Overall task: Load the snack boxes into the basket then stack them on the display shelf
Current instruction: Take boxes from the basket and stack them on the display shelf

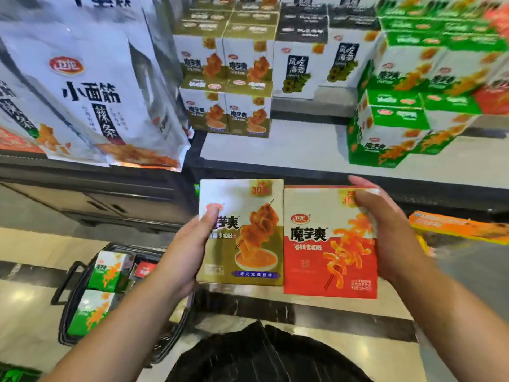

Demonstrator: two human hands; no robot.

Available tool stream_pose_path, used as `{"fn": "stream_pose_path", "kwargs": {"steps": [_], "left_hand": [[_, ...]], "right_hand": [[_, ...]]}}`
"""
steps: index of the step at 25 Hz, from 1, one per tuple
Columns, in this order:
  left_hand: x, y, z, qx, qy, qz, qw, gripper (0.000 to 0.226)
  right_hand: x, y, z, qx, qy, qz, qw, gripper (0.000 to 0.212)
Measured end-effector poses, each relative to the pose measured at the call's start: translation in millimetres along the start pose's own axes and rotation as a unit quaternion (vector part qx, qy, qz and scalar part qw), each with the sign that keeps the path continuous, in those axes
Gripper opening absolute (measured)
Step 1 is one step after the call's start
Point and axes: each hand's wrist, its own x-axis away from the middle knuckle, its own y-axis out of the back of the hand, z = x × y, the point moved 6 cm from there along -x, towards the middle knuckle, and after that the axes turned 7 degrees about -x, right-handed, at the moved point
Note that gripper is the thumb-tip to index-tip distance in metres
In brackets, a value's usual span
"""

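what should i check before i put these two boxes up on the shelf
1. Left hand grip on the gold box: ok, thumb pressed on its front.
2. Right hand grip on the red box: ok, held at its right edge.
3. Bare space on the shelf: ok, open white surface beyond the boxes.
4. Matching stack for gold: ok, gold stack stands at the back left.
5. Matching stack for red: cannot tell, only a red blur at the far right edge.
6. Basket emptied: not ok, green boxes lie inside.
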Motion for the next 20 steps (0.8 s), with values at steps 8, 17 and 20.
{"fn": "stream_pose_path", "kwargs": {"steps": [8,17,20], "left_hand": [[-37.1,-34.4,-43.5,0.009,-0.031,0.055,0.998,0.044],[-126.6,10.4,-92.1,-0.043,-0.047,0.025,0.998,0.045],[-163.2,24.0,-103.7,-0.055,-0.038,0.016,0.998,0.024]], "right_hand": [[-25.5,11.5,41.0,-0.015,0.031,0.005,0.999,0.030],[-96.9,-49.6,51.9,0.005,0.035,0.000,0.999,0.042],[-120.0,-63.1,51.0,0.002,0.032,-0.007,0.999,0.038]]}}
